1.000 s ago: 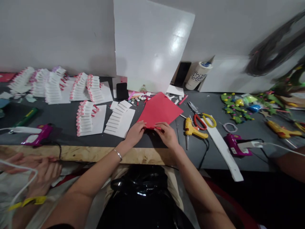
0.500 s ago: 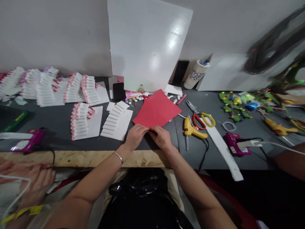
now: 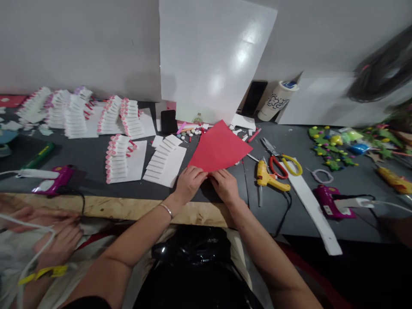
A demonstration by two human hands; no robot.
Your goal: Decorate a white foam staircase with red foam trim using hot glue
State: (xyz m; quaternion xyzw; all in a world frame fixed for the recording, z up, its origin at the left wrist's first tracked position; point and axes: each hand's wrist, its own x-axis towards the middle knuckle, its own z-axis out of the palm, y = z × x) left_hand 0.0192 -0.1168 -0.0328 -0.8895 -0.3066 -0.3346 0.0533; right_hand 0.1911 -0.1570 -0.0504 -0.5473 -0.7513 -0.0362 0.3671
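Observation:
A red sheet of paper or thin foam (image 3: pixel 220 148) lies turned like a diamond on the dark table, its near corner at my fingers. My left hand (image 3: pixel 190 182) pinches that near edge from the left, with a bracelet on the wrist. From the right, my right hand (image 3: pixel 224 184) grips the same edge, its fingertips close to those of the left. The near edge looks rolled or folded under the fingers; the exact fold is hidden. Left of the sheet is a white card with stepped white strips (image 3: pixel 165 161). A yellow glue gun (image 3: pixel 268 177) lies to the right.
Red-and-yellow-handled scissors (image 3: pixel 279 165) and a long white strip (image 3: pixel 312 206) lie at right, near a purple power socket (image 3: pixel 331 201). Pink-tipped white strip pieces (image 3: pixel 117 159) stand at left. A patterned cup (image 3: pixel 277 101) is behind. A co-worker's hands (image 3: pixel 54 236) show at lower left.
The view has shifted slightly, so things sit farther right in the picture. Both hands still hold the red sheet's near edge, which looks a little more rolled or curved.

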